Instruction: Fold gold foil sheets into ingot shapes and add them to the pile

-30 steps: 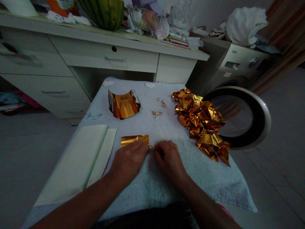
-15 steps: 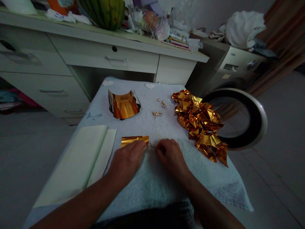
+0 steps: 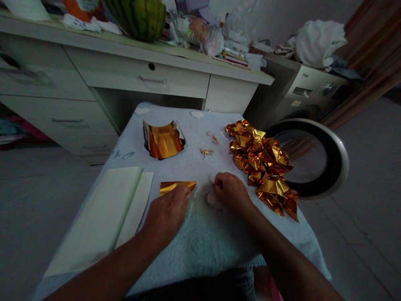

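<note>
My left hand (image 3: 167,213) is closed on the right end of a small folded piece of gold foil (image 3: 175,186), pressed low against the cloth-covered table. To its right, apart from the foil, my right hand (image 3: 232,192) is closed, a faint thin strip poking out at its fingertips. Beyond both hands lie small curled gold scraps (image 3: 206,152). A curved stack of gold foil sheets (image 3: 165,141) rests farther back on the left. Crumpled, twisted gold foil pieces (image 3: 260,152) form a heap beyond my right hand.
Folded pale paper sheets (image 3: 103,209) lie on the table's left side. Behind stands a white desk (image 3: 175,81) with drawers, bearing a watermelon (image 3: 138,19) and plastic bags. On the right, a washing machine's open round door (image 3: 340,163) reaches close to the table edge.
My right hand has moved up and right, away from my left hand. The thin strand that stretched between them no longer spans the gap. My left hand stays on the foil.
</note>
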Available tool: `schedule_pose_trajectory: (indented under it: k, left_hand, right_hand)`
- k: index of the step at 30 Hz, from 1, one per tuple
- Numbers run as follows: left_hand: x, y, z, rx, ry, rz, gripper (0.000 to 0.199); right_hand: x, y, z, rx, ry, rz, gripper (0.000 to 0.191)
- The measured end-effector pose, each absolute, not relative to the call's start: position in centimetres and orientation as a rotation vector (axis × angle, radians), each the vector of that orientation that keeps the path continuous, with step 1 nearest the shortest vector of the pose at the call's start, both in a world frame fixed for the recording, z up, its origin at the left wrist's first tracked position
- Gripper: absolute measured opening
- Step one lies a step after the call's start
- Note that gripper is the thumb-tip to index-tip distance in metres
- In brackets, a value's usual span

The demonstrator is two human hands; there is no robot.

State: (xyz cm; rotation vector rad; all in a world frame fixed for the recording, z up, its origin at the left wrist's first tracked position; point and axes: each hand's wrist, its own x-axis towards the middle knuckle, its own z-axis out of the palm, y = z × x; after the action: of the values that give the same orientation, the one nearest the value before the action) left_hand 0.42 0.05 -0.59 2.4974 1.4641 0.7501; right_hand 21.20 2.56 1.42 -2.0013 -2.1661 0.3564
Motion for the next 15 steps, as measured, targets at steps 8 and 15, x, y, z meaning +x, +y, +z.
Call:
schedule_pose_trajectory:
  k: [8,15]
  left_hand:
    - [0.5,0.1,-0.7,2.629,1.408,0.805,0.02]
    - [0.8,0.0,-1.1,2.772,1.36,0.81,0.022]
  right_hand:
    - [21.1,5.7,2.8,-1.95,-2.058,0.445,0.015]
    - [20.6,9.7,2.4,-1.68,-1.519,0.668,0.038]
